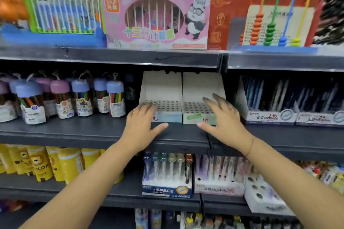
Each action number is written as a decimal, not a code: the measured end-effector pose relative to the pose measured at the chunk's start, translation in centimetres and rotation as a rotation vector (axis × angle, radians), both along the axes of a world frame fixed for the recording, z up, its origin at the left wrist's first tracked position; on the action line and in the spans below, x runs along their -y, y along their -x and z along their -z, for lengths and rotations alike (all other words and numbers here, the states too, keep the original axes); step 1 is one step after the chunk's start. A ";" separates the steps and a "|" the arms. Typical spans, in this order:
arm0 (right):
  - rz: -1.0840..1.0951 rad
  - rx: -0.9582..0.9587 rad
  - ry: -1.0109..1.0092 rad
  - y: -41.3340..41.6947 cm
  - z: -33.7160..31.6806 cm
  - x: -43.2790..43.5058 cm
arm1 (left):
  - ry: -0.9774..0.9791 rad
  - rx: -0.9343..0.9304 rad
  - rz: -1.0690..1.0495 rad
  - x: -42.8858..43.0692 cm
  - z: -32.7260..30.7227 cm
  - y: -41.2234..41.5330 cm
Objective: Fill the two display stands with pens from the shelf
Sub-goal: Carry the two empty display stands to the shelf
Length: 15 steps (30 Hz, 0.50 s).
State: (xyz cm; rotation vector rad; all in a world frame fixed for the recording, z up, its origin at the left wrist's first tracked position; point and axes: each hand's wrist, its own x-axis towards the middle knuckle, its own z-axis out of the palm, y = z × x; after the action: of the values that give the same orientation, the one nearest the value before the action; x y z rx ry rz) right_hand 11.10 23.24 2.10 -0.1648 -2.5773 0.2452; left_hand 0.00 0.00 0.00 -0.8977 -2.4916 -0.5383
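Two white cardboard display stands sit side by side on the middle shelf, each with a perforated top full of empty holes. The left stand (pixel 163 98) has a pale blue front; the right stand (pixel 197 96) has a pale green front. My left hand (pixel 143 124) reaches with spread, straight fingers to the left stand's front left corner. My right hand (pixel 223 117) reaches likewise over the right stand's front right corner. Neither hand holds anything. On the shelf below, a pen box (pixel 167 173) marked SPACE holds several pens, with another pen box (pixel 219 174) beside it.
Tubes of coloured pens (pixel 74 96) stand left of the stands, and dark pen boxes (pixel 290 102) stand right. Abacus toys (pixel 156 22) fill the top shelf. Yellow tubes (pixel 46 163) sit at lower left. A white holed stand (pixel 260 195) sits at lower right.
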 end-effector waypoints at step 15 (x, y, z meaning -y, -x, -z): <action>-0.002 0.272 0.079 0.2 0.7 0.0 | 0.240 0.088 0.077 -0.7 -0.5 -0.4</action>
State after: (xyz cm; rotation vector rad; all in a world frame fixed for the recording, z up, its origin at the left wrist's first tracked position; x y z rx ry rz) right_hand 10.90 23.19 1.42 -0.2388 -2.8392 0.3476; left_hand 0.41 0.72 0.54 -1.0845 -2.6506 -0.3121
